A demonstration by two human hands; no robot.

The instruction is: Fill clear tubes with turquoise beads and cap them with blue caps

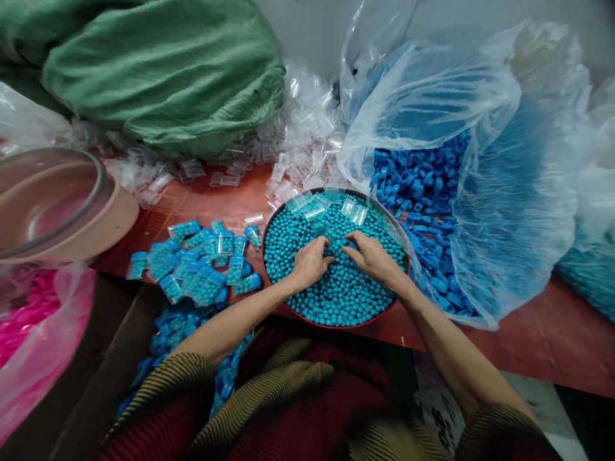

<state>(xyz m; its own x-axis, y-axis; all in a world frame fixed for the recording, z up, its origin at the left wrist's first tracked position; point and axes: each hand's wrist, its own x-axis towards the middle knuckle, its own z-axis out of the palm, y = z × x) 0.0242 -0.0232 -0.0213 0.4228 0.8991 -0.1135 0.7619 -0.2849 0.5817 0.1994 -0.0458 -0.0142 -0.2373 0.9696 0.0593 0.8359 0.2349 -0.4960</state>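
We see the left hand (pixel 310 264) and the right hand (pixel 369 257) facing each other over the round bowl (pixel 331 324), in the middle of the red surface (pixel 538 330). In each, thumb and forefinger look slightly parted, but we cannot tell whether anything is pinched between them. Small turquoise beads (pixel 336 304) fill the bowl beneath the fingertips, and clear containers (pixel 354 210) lie on them at the far side. Left of the bowl we find a heap of bead-filled containers (pixel 206 282) with blue caps; to its right, loose blue pieces (pixel 418 173) spill from a translucent bag (pixel 514 211).
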